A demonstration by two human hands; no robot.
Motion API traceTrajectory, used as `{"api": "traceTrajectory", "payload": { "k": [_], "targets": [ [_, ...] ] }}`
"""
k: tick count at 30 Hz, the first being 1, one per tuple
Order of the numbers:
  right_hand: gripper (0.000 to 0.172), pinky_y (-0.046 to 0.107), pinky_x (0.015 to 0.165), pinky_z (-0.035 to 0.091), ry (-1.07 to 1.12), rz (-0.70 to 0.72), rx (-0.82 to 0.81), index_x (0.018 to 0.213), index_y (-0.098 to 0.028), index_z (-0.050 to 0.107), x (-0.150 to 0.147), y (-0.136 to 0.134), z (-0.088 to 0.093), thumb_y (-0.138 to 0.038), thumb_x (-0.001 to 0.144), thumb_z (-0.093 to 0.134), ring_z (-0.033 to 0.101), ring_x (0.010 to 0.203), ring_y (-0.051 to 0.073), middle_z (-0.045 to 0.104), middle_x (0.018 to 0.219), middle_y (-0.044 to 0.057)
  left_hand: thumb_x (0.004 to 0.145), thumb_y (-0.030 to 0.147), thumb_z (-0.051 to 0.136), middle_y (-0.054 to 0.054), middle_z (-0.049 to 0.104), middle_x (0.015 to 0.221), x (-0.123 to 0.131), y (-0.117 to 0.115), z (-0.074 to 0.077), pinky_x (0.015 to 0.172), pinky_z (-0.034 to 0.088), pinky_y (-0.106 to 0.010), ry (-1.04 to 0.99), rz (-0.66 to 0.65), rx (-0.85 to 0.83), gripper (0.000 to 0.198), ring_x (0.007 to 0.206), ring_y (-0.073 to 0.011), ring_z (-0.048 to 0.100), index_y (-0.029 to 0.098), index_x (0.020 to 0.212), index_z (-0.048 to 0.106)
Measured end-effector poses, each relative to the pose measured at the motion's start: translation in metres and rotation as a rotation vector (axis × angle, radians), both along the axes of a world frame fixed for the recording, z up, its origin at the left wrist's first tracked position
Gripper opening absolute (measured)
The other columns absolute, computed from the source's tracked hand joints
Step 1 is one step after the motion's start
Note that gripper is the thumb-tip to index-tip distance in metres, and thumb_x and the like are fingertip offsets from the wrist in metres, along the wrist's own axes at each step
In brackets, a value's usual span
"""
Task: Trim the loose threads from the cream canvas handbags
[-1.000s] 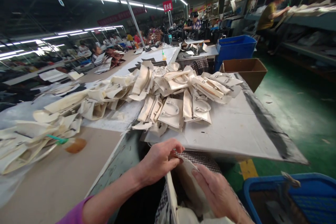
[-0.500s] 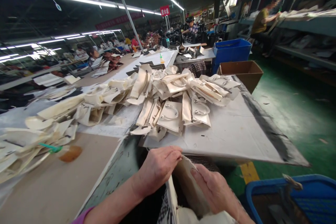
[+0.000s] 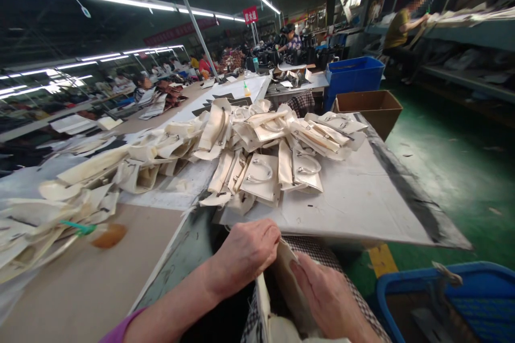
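Low in the view, a cream handbag piece stands with its opening toward me, over a checked cloth on my lap. My left hand is closed on the upper edge at its far corner, fingertips pinched together. Along the right side, my right hand grips the panel with the thumb at the rim; its other fingers are partly hidden. Ahead on the white-covered table lies a heap of similar cream handbags with handles and small metal fittings.
A bottle of amber liquid with a green nozzle lies on the left table. At lower right is a blue basket. A cardboard box and a blue bin stand beyond the table. Other people sit farther off.
Both hands keep hold of the handbag piece. The right hand has shifted slightly left and down along the edge, and the left hand has moved up a little.
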State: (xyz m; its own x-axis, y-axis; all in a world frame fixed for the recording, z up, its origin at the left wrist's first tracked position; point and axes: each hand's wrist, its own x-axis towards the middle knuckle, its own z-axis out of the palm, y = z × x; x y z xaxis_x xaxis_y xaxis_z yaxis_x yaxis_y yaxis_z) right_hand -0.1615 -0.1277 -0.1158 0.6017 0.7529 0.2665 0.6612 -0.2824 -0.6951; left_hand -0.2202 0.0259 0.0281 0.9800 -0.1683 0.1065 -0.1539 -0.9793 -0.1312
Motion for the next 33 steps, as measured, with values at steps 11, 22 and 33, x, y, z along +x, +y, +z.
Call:
{"api": "traceTrajectory", "payload": {
  "k": [11, 22, 33],
  "targets": [
    [0.037, 0.031, 0.048, 0.028, -0.023, 0.035, 0.000, 0.092, -0.027, 0.054, 0.008, -0.005, 0.003, -0.036, 0.101, 0.020, 0.062, 0.049, 0.018, 0.062, 0.058, -0.002, 0.080, 0.004, 0.051, -0.002, 0.057, 0.074, 0.001, -0.001, -0.007, 0.058, 0.050, -0.029, -0.031, -0.092, 0.125, 0.012, 0.065, -0.0175, 0.055, 0.015, 0.077, 0.052],
    [0.033, 0.032, 0.048, 0.028, 0.012, 0.036, 0.042, 0.091, -0.027, 0.053, 0.007, -0.005, 0.003, -0.035, 0.101, 0.023, 0.064, 0.052, 0.017, 0.065, 0.060, -0.004, 0.079, 0.002, 0.050, -0.003, 0.056, 0.078, -0.002, 0.003, -0.016, 0.061, 0.051, -0.030, 0.006, -0.156, 0.184, 0.014, 0.069, -0.0180, 0.054, 0.016, 0.082, 0.051],
    [0.037, 0.033, 0.045, 0.026, -0.062, 0.003, 0.081, 0.091, -0.026, 0.057, 0.006, -0.004, 0.002, -0.035, 0.102, 0.022, 0.062, 0.047, 0.018, 0.063, 0.055, -0.003, 0.087, 0.009, 0.054, -0.003, 0.060, 0.082, -0.003, 0.000, -0.002, 0.066, 0.052, -0.028, 0.069, -0.031, -0.120, 0.006, 0.075, -0.0173, 0.059, 0.015, 0.086, 0.053]
  ]
}}
